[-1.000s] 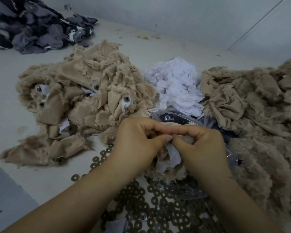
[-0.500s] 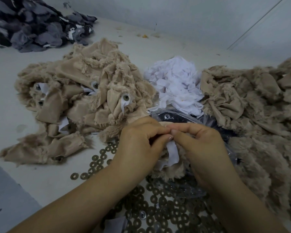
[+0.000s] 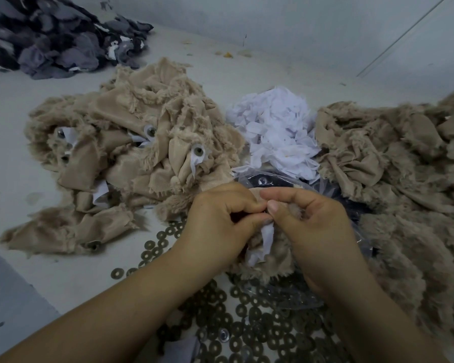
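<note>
Both hands meet over a small tan furry fabric piece (image 3: 273, 260) with a white patch (image 3: 266, 238) hanging from it. My left hand (image 3: 220, 224) grips the piece with curled fingers, thumb against the white patch. Fingertip to fingertip with it, my right hand (image 3: 317, 226) pinches the same piece from the right. What sits between the fingertips is hidden.
A heap of tan fabric pieces with plastic eyes (image 3: 131, 153) lies to the left, another tan heap (image 3: 393, 179) to the right. White patches (image 3: 275, 129) pile behind a clear bag (image 3: 281, 179). Several metal washers (image 3: 247, 326) cover the near table. Grey scraps (image 3: 55, 35) sit far left.
My hands have stayed together on the piece; the fingers shifted slightly and the white patch now hangs a little lower between them.
</note>
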Demonstrator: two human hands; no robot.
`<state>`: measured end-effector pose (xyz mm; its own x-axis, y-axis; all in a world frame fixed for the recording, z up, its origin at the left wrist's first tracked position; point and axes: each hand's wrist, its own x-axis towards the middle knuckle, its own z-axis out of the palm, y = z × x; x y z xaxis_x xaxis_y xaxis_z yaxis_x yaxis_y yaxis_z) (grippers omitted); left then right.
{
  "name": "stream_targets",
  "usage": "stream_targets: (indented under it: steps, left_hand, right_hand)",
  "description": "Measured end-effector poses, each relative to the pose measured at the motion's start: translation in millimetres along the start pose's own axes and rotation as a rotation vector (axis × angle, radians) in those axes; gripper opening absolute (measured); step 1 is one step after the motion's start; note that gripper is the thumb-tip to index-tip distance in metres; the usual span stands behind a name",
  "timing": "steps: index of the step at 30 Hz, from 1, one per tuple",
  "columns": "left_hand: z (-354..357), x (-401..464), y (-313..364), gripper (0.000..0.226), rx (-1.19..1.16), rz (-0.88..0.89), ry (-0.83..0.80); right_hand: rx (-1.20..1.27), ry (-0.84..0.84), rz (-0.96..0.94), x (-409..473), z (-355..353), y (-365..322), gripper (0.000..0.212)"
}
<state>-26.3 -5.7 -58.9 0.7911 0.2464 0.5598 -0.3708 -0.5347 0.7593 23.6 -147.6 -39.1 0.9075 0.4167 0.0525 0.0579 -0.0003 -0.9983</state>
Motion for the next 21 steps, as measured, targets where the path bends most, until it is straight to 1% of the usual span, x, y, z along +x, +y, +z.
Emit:
stream_targets:
  steps: [5,10,14,17,21]
  left_hand:
    - [-4.1,-1.5,-4.9,0.005,-0.01,0.019,-0.039]
    - [-4.5,-0.4,-7.7,0.007,0.005,0.052,-0.054]
    - [-7.0,0.3,-10.1,0.011,0.003,0.035,-0.074]
    - [-11.0,5.9,-8.4,0.015,-0.018,-0.027,-0.115]
    - [-19.2,14.0,-8.7,0.027,-0.109,-0.224,-0.099]
  right_hand:
    - [-0.095,-0.024,-0.05,1.2,1.0,2.5,0.02]
    - [-0.098,-0.031,-0.073,1.6,1.0,4.7,0.023]
    - [-0.111,-0.024,-0.1,2.2,2.0,9.0,0.024]
    - [-0.067,-0.016,-0.073,2.8,4.8,12.1,0.024]
    - [0.037,0.003,0.023,5.7,3.5,12.6,0.021]
